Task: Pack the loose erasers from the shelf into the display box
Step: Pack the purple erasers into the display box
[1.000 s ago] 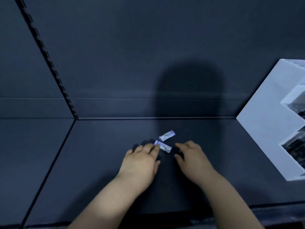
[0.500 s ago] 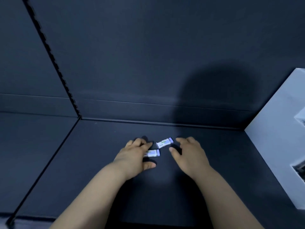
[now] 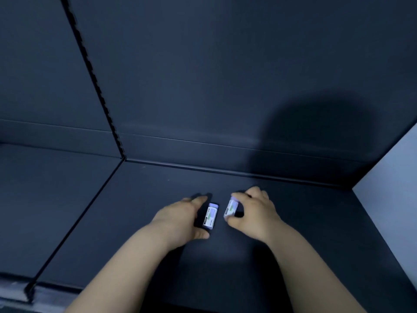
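Both hands have closed in on the two erasers since a second ago, when they only hovered with fingers spread near the pair. Now the left hand (image 3: 180, 219) curls around the left eraser (image 3: 210, 215), fingertips past its far end and thumb at its near end, though whether it is pinched tight or merely bracketed I cannot tell. Just to the right of that eraser, the right hand (image 3: 255, 214) has pinched the right eraser (image 3: 230, 207) between thumb and forefinger and seems to have tipped it up off the shelf (image 3: 146, 211).

As for the task, I judge the picking-up step to be nearly made, one eraser to each hand, with the carry to the box yet to come.

Half a second ago the erasers lay crosswise; they have been turned. The left eraser now runs near to far, its long axis pointing away from the person, lavender end at the far side. The right eraser runs much the same way, leaning slightly, about parallel to its neighbour and close beside it without touching.

Far off to the right of the left eraser, a pale panel (image 3: 392, 199) rises at the frame's edge, probably the display box.
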Available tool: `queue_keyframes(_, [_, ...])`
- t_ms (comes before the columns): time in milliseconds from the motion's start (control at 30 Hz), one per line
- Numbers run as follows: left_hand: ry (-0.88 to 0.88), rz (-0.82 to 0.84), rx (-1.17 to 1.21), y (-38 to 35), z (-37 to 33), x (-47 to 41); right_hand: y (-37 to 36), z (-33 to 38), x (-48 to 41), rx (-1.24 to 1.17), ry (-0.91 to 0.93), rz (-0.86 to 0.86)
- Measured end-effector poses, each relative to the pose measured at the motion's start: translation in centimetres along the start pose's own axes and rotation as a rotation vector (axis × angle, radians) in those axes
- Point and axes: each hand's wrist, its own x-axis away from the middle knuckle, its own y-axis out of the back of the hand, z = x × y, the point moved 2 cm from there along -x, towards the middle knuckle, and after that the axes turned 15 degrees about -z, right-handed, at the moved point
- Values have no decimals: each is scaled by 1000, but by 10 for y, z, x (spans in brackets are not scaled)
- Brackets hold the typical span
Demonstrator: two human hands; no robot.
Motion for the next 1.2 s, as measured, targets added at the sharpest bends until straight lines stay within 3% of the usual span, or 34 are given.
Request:
queue_keyframes(100, [-35,9,44,-1,2,-4,3,-3,5,-51,45,101])
queue_keyframes(233, [-50,37,88,-2,3,-12,1,-2,9,-174,-22,85])
queue_keyframes(367, [-37,-11,50,3,3,-9,6,5,14,-103,32,41])
queue_keyframes(667, [-128,-508,-65,38,43,42,23,75,34,-274,171,-101])
queue_keyframes(800, [-147,-651,-56,64,88,71,14,130,44,-362,192,-119])
queue_keyframes(1200, [-63,-792,-98,153,302,197,-53,354,89,-506,180,-85])
